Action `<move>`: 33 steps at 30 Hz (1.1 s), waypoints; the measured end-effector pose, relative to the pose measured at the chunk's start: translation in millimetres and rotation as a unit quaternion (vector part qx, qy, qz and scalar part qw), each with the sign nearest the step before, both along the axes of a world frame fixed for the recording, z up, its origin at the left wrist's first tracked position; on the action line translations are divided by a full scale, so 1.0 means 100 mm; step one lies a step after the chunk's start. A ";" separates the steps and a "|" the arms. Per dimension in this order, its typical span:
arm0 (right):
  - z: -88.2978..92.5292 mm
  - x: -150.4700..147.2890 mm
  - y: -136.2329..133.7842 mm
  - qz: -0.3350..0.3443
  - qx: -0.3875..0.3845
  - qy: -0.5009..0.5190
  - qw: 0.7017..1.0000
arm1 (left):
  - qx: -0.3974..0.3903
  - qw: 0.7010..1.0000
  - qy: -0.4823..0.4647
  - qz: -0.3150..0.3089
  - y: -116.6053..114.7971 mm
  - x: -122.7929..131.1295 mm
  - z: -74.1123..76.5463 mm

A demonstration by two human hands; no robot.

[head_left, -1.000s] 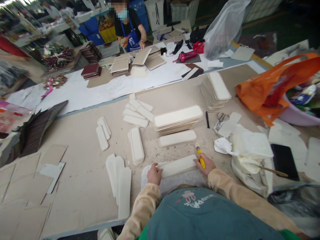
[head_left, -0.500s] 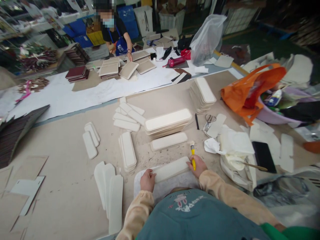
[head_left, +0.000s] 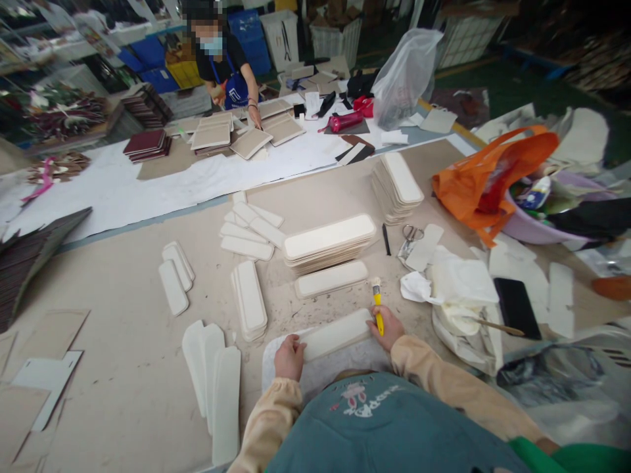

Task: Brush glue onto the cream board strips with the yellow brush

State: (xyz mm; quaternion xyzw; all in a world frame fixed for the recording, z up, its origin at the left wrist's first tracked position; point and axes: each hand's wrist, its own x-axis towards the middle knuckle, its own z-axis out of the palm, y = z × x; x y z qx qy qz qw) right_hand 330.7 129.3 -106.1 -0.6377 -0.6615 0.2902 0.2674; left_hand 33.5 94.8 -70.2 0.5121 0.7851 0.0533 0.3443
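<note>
A long cream rounded panel [head_left: 335, 334] lies on a white sheet [head_left: 340, 364] at the table's near edge. My left hand [head_left: 290, 355] is closed on the panel's left end. My right hand [head_left: 387, 326] presses the panel's right end and grips a yellow-handled brush [head_left: 377, 304], bristles pointing away from me. Just beyond lie a single cream panel [head_left: 331, 278] and a thick stack of such panels [head_left: 329, 241].
Smaller cream pieces [head_left: 250, 231] lie scattered to the left, with another stack [head_left: 398, 184] at back right. Scissors [head_left: 408, 238], white rags [head_left: 461, 282], a black phone [head_left: 515, 307] and an orange bag [head_left: 486, 180] crowd the right. A person in a blue apron [head_left: 227, 66] works at the far table.
The view has shifted and pulled back a little. My hands keep the same hold on the panel and brush. The far person's hand has moved onto a board.
</note>
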 end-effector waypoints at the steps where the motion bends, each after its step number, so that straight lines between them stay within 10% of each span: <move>1: 0.01 -0.01 0.00 -0.002 0.001 0.004 1.000 | 0.000 1.000 0.000 -0.001 0.00 0.00 0.01; 25: 0.10 -0.06 -0.04 -0.060 0.010 0.082 0.995 | 0.027 0.998 0.027 -0.043 -0.01 -0.01 0.00; 33: 0.77 -0.19 -0.14 0.001 -0.026 0.271 0.962 | 0.180 0.964 -0.044 -0.193 0.03 0.09 0.27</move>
